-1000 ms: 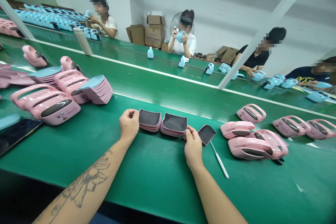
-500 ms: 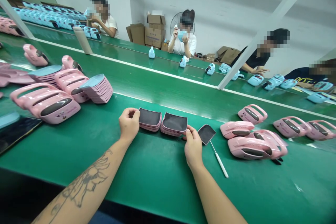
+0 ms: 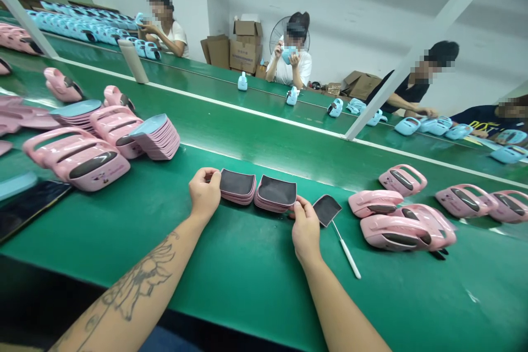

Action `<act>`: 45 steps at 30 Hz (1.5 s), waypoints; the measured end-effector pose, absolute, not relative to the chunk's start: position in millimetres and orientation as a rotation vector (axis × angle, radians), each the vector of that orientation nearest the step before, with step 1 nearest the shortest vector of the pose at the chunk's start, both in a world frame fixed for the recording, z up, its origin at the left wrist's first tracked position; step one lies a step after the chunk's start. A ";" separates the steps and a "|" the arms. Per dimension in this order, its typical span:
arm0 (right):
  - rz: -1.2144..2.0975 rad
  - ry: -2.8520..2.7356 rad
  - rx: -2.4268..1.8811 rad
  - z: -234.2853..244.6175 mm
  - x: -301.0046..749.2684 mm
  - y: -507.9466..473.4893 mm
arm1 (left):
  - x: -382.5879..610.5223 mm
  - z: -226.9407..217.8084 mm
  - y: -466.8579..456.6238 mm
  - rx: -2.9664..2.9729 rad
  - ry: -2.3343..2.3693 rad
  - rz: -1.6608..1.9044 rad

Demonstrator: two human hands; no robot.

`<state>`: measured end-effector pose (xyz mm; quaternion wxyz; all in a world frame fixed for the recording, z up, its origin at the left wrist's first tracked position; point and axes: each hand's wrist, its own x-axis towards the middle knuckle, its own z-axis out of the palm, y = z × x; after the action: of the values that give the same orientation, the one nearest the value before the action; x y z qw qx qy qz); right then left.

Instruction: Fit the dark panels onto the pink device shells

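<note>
Two short stacks of curved, pink-edged panels with dark upper faces lie side by side on the green table. My left hand [image 3: 205, 193] pinches the outer edge of the left panel stack [image 3: 238, 184], thumb on the near side. At the other end, my right hand [image 3: 306, 231] is closed on the outer edge of the right panel stack [image 3: 276, 192]; its fingertips are partly hidden. A single dark panel [image 3: 327, 209] lies just beyond the right hand. Beside it is a thin metal tool with a white handle [image 3: 350, 258].
Pink handled housings [image 3: 408, 228] lie on the right, and more pink housings [image 3: 88, 162] on the left beside a tall panel stack [image 3: 159, 140]. A dark flat device [image 3: 35, 212] rests at far left. Across the bench, several people handle blue housings [image 3: 407, 126]. A white post [image 3: 385, 88] rises from the divider.
Both hands keep their places at the stacks, which look unmoved. The view has shifted slightly. Across the bench, the dark-sleeved person's hand has reached further toward the blue housings.
</note>
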<state>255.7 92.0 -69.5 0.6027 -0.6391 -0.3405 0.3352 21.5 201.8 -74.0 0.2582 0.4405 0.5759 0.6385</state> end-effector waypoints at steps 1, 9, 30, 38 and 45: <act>0.774 -0.789 -1.481 -69.5 255.7 92.0 | 21.6 -73.6 201.4 1.194 1.562 1.733; 0.765 -0.788 -1.478 -69.2 255.1 92.2 | 22.0 -71.1 199.8 1.184 1.540 1.733; 0.762 -0.782 -1.487 -67.6 253.6 91.3 | 24.4 -72.1 201.4 1.112 1.452 1.690; 0.698 -0.790 -1.473 -65.4 251.4 89.6 | 24.9 -71.3 200.6 1.125 1.430 1.683; 0.605 -0.841 -1.443 -60.4 248.3 85.3 | 25.9 -69.8 200.0 1.132 1.436 1.682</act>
<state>248.3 85.3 -60.4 0.6308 -0.6302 -0.3675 0.2645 25.9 200.0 -69.8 0.3225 0.4313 0.5471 0.6408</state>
